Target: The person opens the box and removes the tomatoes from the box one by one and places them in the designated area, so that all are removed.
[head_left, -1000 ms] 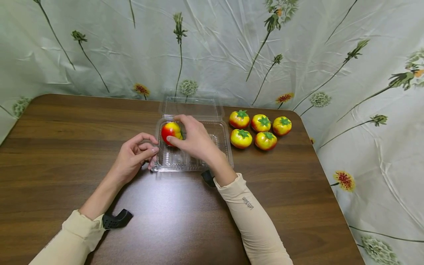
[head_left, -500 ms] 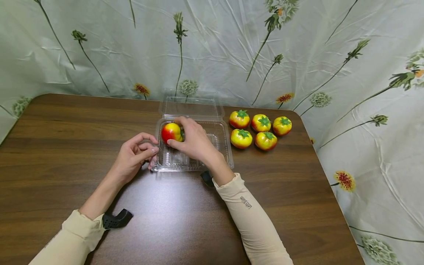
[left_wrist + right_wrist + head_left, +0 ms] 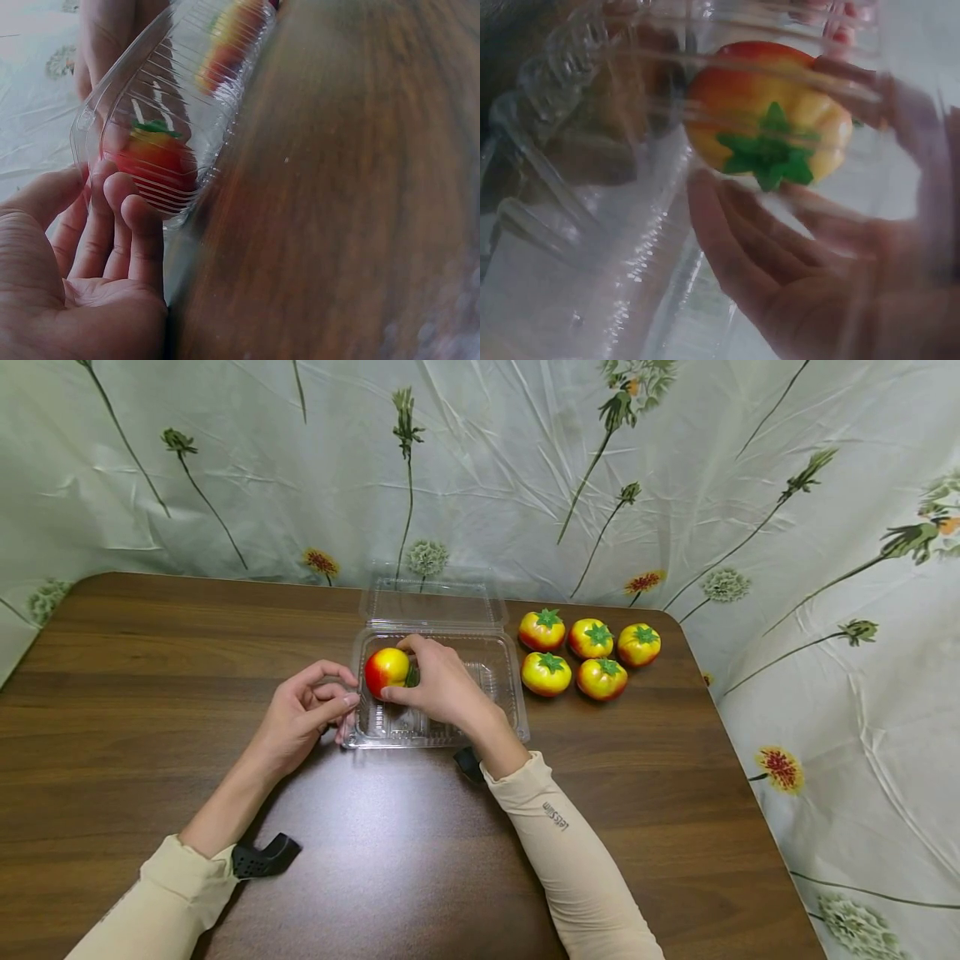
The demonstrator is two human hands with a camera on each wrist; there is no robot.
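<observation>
Your right hand [image 3: 438, 681] sits just above the middle of the head view, fingers and thumb curled around a red-and-yellow toy tomato [image 3: 387, 670], grasping it inside the left end of the clear plastic clamshell box [image 3: 498, 693]. In the right wrist view the tomato [image 3: 769, 124] lies on its side with its green leafy cap facing the camera, your fingertips [image 3: 712, 217] wrapped under and over it, seen through the ribbed plastic. Your left hand [image 3: 303, 714] rests at the box's left wall, fingers loosely bent and touching the plastic near the lower left corner; it grips nothing. The left wrist view shows those fingers [image 3: 124, 225] against the outside of the box [image 3: 172, 97], with the tomato [image 3: 154, 161] just behind the wall. The hinged lid [image 3: 433, 602] stands open behind the box. To the right of the box, five more tomatoes [image 3: 588, 653] sit together on the brown wooden table [image 3: 150, 693], near its upper right corner.
</observation>
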